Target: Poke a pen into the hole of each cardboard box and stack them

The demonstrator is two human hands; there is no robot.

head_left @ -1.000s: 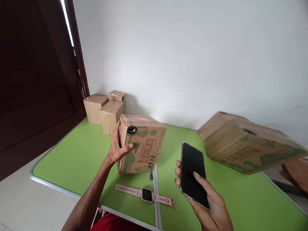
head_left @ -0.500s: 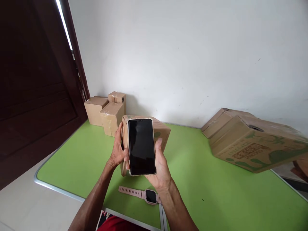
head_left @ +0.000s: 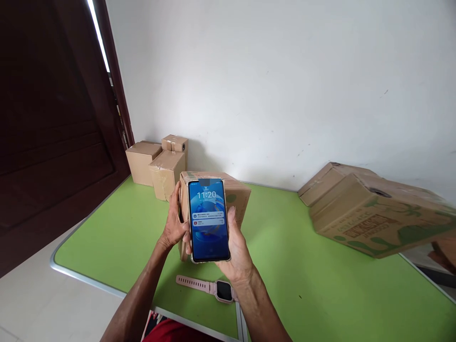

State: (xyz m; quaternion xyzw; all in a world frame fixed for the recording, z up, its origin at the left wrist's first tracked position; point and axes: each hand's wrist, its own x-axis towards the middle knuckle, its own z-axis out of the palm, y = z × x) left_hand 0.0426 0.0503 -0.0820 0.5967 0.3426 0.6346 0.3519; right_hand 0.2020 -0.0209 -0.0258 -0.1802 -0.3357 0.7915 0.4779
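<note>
My right hand (head_left: 239,256) grips a smartphone (head_left: 209,242) in a clear case, thumb along its right edge. The lit screen shows a lock screen with the time 11:20 and two notifications. Directly behind the phone is a cardboard box (head_left: 238,196) with green print, mostly covered by it. My left hand (head_left: 173,227) holds this box by its left side, its thumb beside the phone's left edge. Below the phone, a pink smartwatch (head_left: 224,291) lies on the green table (head_left: 285,275) with its strap stretched out to the left; my right wrist hides its right end.
Small plain cardboard boxes (head_left: 167,173) stand grouped at the back left. Larger printed cartons (head_left: 374,213) sit at the right against the white wall (head_left: 270,85). A dark door (head_left: 53,118) is at the left. Part of another person's hand (head_left: 443,251) shows at the right edge.
The phone's screen has gone from black to lit, showing the lock screen. Both hands keep nearly the same places.
</note>
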